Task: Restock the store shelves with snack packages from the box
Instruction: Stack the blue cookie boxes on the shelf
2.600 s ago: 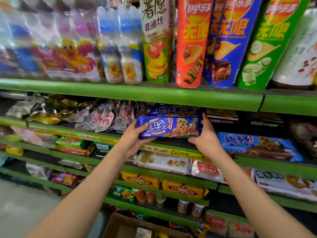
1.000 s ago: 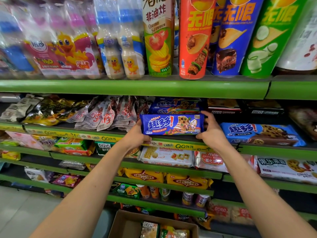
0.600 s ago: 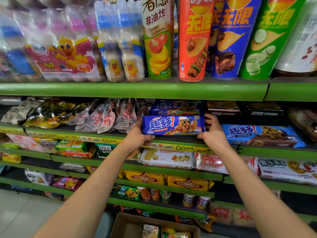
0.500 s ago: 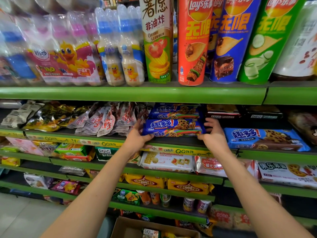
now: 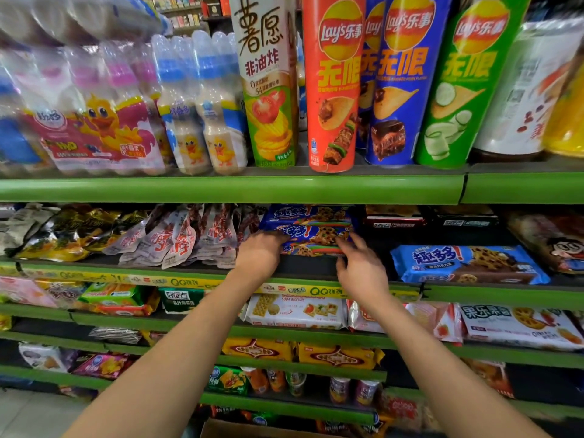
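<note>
The box (image 5: 252, 429) sits at the bottom edge. The right hand (image 5: 360, 270) has released, fingers spread beside the pack (image 5: 316, 237). The left hand (image 5: 260, 252) rests on its end, fingers hidden: cannot tell. The pack, previously held, now lies stacked on the shelf (image 5: 300, 267); this placement is judged complete.

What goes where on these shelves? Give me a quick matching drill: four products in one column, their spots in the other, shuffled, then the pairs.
Things:
1. blue cookie pack
2. orange chip can
3. soda biscuit pack
4. green chip can

Places:
A. top shelf, right of the blue can
B. second shelf, between both hands
C. third shelf, below the hands
D. top shelf, beside the tomato chip box

Pairs: 1-B, 2-D, 3-C, 4-A
</note>
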A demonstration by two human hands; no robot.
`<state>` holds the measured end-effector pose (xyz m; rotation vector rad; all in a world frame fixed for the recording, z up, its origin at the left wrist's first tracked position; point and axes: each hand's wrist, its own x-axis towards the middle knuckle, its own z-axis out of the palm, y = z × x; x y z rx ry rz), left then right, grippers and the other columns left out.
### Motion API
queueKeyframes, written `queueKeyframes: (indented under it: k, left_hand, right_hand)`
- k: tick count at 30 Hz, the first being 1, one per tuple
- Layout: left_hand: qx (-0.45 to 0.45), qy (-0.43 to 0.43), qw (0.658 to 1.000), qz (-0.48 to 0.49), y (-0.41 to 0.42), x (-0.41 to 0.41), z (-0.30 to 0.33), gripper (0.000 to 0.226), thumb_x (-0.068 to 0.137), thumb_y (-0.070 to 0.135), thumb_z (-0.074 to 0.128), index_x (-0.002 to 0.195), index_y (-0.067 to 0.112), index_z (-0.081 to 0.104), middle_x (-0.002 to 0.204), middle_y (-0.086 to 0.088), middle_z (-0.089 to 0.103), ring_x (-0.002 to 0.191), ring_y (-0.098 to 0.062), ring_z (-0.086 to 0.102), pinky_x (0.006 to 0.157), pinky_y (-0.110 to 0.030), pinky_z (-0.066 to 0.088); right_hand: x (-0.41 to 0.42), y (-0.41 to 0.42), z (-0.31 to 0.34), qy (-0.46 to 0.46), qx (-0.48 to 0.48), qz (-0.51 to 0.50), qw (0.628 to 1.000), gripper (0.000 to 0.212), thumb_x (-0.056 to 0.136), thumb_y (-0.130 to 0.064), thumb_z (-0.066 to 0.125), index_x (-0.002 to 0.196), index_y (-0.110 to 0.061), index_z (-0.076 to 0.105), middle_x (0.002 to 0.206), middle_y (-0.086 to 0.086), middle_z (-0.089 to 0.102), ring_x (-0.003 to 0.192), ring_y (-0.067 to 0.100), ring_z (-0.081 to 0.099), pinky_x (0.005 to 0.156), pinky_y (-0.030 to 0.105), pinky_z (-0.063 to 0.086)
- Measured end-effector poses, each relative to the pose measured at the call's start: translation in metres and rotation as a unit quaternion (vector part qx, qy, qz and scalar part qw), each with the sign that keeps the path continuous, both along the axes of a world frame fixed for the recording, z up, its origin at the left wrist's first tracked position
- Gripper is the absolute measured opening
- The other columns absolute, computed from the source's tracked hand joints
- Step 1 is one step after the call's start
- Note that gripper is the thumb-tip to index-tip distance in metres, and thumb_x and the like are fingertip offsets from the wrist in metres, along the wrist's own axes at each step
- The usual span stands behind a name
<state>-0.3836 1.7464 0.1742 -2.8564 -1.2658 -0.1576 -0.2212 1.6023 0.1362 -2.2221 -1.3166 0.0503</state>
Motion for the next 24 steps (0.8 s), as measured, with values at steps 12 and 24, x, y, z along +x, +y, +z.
queueKeyframes:
  k: [12, 24]
  left_hand:
    - [0.016, -0.017, 0.997, 0.076, 0.003, 0.01, -0.012, 0.047, 0.099, 0.014, 0.045, 0.133, 0.043, 0.059, 0.124, -0.009, 0.067, 0.107, -0.031, 0.066, 0.085, -0.037, 0.053]
    - [-0.003, -0.011, 0.996, 0.088, -0.005, 0.023, -0.004, 0.044, 0.095, 0.016, 0.052, 0.136, 0.032, 0.059, 0.141, -0.008, 0.055, 0.131, -0.034, 0.045, 0.111, -0.045, 0.033]
  right_hand:
    - [0.015, 0.008, 0.013, 0.059, -0.1, 0.088, 0.989, 0.063, 0.099, -0.022, 0.045, 0.157, -0.027, 0.022, 0.168, -0.004, 0.006, 0.148, 0.025, 0.028, 0.114, 0.031, 0.031]
    - [0.009, -0.012, 0.031, 0.083, -0.091, 0.124, 0.985, 0.067, 0.099, -0.028, 0.052, 0.158, -0.024, 0.021, 0.168, -0.002, 0.002, 0.153, 0.025, 0.007, 0.124, 0.038, 0.015]
